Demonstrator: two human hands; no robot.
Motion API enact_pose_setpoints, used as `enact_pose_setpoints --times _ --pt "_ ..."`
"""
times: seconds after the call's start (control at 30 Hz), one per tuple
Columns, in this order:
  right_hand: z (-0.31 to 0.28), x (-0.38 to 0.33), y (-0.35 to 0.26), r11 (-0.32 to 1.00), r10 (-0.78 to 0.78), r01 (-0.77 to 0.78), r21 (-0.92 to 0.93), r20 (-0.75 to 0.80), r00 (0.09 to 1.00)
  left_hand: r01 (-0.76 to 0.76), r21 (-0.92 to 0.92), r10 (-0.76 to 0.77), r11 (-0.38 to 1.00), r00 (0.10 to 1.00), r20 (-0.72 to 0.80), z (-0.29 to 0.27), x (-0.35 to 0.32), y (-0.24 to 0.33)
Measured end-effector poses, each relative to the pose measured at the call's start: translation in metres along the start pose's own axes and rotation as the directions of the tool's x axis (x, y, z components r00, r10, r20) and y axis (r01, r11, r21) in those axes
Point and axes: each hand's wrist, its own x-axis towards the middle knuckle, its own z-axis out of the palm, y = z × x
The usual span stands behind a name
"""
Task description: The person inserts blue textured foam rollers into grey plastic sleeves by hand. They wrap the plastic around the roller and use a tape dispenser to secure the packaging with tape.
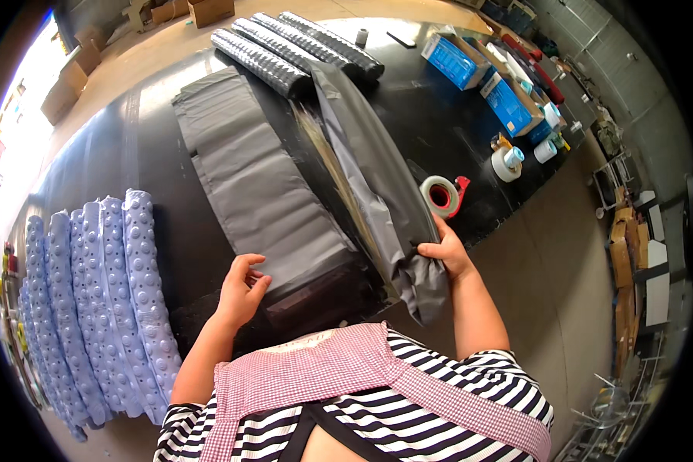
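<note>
My right hand grips the near end of a long grey plastic bag, its thumb pressed on the gathered, crumpled plastic. The bag stretches away toward the dark rolls at the back; whether anything is inside it cannot be seen. To its left, a flat stack of grey plastic bags lies on the black table. My left hand is at the near left edge of that stack, fingers slightly bent and apart, holding nothing. Beside my right hand stands a red tape dispenser with a wide tape roll.
Several shiny black textured rolls lie at the far edge. Several blue bubbled mats are lined up at the left. Blue boxes and tape rolls stand at the right, near the table's edge.
</note>
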Motion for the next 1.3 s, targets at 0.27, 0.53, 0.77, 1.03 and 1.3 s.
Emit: enact_pose_setpoints --times 0.27,0.53,0.77,1.03,1.3 --pt "-0.054 0.017 0.035 0.2 -0.43 -0.045 -0.979 -0.129 0.893 -0.167 0.252 0.203 0.953 0.971 -0.128 0.061 0.03 0.035" --pt "-0.156 0.051 0.029 -0.235 -0.338 -0.07 -0.97 0.014 0.941 -0.052 0.187 0.01 0.981 0.975 0.224 0.201 0.133 0.114" --pt "-0.258 0.041 -0.01 -0.187 -0.483 -0.001 -0.982 0.091 0.871 0.367 0.203 -0.397 0.908 0.909 0.13 0.31 0.188 0.165" --pt "-0.18 0.017 -0.119 -0.163 -0.661 0.199 -0.966 0.257 0.705 0.248 -0.165 -0.225 0.955 0.963 0.149 0.45 0.227 0.17" --pt "-0.116 0.059 -0.083 -0.136 -0.478 0.454 -0.88 0.46 0.748 -0.313 -0.166 0.346 0.935 0.908 0.236 0.419 0.187 0.154"
